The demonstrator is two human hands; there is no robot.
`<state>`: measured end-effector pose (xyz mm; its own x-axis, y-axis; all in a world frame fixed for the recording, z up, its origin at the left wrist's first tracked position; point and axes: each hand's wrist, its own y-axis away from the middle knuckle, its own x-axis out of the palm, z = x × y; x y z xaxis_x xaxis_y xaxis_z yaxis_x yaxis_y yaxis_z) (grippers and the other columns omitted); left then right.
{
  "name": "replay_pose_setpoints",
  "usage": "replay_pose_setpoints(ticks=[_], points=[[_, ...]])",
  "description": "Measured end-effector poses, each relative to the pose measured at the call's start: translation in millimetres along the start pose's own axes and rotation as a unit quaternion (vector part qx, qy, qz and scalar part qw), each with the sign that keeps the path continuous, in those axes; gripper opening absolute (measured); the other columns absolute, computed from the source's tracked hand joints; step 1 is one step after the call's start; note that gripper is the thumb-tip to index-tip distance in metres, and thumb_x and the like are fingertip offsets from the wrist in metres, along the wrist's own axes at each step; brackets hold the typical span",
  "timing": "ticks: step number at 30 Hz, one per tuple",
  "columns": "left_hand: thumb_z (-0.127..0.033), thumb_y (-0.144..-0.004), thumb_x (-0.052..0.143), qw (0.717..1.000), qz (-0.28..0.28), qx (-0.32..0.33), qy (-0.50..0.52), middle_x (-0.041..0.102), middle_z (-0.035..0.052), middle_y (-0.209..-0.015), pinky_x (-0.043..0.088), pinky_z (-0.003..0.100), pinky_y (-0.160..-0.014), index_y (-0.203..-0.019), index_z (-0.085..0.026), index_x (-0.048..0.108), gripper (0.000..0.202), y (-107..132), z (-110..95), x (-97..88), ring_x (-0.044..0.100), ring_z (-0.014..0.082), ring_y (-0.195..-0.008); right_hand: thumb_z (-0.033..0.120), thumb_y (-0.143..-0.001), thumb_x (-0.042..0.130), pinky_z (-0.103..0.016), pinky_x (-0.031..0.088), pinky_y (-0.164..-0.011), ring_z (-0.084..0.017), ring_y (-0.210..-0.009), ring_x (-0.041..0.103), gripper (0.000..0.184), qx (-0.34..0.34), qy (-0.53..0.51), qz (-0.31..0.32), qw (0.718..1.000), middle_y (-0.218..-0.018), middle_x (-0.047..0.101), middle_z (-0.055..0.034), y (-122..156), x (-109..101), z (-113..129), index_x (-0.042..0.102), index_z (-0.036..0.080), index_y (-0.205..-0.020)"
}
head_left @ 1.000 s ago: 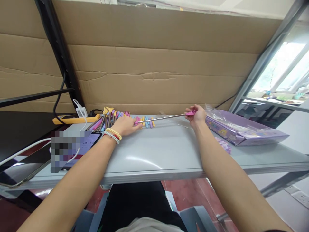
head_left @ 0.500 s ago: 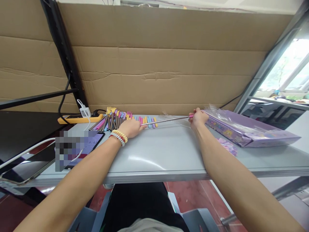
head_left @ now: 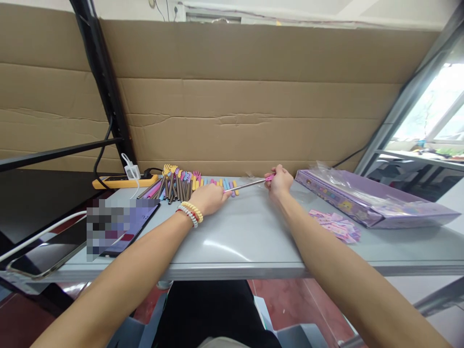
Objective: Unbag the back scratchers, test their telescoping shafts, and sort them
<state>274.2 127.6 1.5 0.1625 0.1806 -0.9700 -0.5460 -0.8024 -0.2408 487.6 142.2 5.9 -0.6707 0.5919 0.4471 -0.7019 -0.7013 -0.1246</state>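
A thin silver telescopic back scratcher is stretched between my two hands above the tabletop. My left hand, with beaded bracelets at the wrist, is closed around its left end, which the fingers hide. At the other end, my right hand pinches the pink head, of which only a little shows. Behind my left hand lies a row of coloured handles in pink, yellow, blue and purple. To its left is a pile of back scratchers with metal rods and small claw-shaped heads.
On the right are a purple box under clear plastic and a heap of pink-purple paper pieces. A phone, a second dark device and a yellow power strip with cables occupy the left. Cardboard walls the back.
My hands have come closer together, and the visible rod between them is shorter. The right hand moved left, and the view tilted slightly up.
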Motion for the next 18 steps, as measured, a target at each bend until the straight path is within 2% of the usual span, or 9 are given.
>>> replay_pose_setpoints(ticks=[5,9,12,14,16,18], points=[[-0.053,-0.091,0.020,0.998,-0.031,-0.018,0.048,0.067,0.0145,-0.081,0.045,0.034,-0.067,-0.086,-0.015,0.066,0.060,2.4,-14.5,-1.0,0.064,0.0278,-0.080,0.040,-0.086,0.048,-0.018,0.024,-0.030,-0.007,-0.028,0.035,0.025,-0.024,-0.006,0.086,0.996,-0.042,0.053,0.0041,33.9,26.3,-13.8,0.043,0.021,-0.070],[-0.060,-0.084,0.038,0.997,-0.042,-0.016,0.058,0.066,0.0127,-0.075,0.042,0.032,-0.061,-0.082,-0.016,0.065,0.051,2.8,-13.9,0.4,0.063,0.0266,-0.073,0.040,-0.085,0.050,-0.018,0.026,-0.031,-0.007,-0.031,0.038,0.024,-0.051,-0.019,0.109,0.993,-0.044,0.053,0.0047,48.1,32.6,-16.0,0.044,0.021,-0.071],[-0.048,-0.083,0.045,0.996,-0.062,-0.020,0.054,0.065,0.0119,-0.077,0.041,0.031,-0.061,-0.084,-0.016,0.062,0.036,-1.3,-7.3,6.0,0.062,0.0259,-0.074,0.040,-0.085,0.050,-0.019,0.025,-0.031,-0.008,-0.031,0.038,0.021,-0.052,-0.024,0.128,0.990,-0.045,0.054,0.0051,48.2,30.9,-13.8,0.045,0.021,-0.075],[-0.038,-0.083,0.045,0.995,-0.074,-0.023,0.062,0.064,0.0107,-0.078,0.040,0.031,-0.061,-0.087,-0.016,0.061,0.027,-5.4,-3.3,10.9,0.061,0.0249,-0.073,0.042,-0.085,0.050,-0.020,0.026,-0.032,-0.008,-0.032,0.039,0.021,-0.030,-0.035,0.166,0.985,-0.050,0.057,0.0044,46.6,29.7,-11.9,0.047,0.022,-0.080],[-0.030,-0.084,0.043,0.992,-0.084,-0.019,0.087,0.064,0.0090,-0.077,0.040,0.031,-0.062,-0.089,-0.016,0.059,0.022,-9.0,-1.6,15.2,0.060,0.0227,-0.072,0.045,-0.085,0.049,-0.021,0.033,-0.036,-0.009,-0.036,0.044,0.023,0.003,-0.060,0.206,0.977,-0.056,0.061,0.0031,45.4,28.9,-9.4,0.047,0.022,-0.086],[-0.027,-0.087,0.038,0.987,-0.089,0.018,0.129,0.063,0.0074,-0.079,0.040,0.029,-0.065,-0.090,-0.017,0.057,0.022,-10.6,-2.5,18.1,0.058,0.0198,-0.072,0.049,-0.086,0.046,-0.022,0.042,-0.045,-0.011,-0.046,0.052,0.027,0.044,-0.089,0.229,0.968,-0.059,0.061,0.0015,45.0,27.5,-5.5,0.048,0.022,-0.085]])
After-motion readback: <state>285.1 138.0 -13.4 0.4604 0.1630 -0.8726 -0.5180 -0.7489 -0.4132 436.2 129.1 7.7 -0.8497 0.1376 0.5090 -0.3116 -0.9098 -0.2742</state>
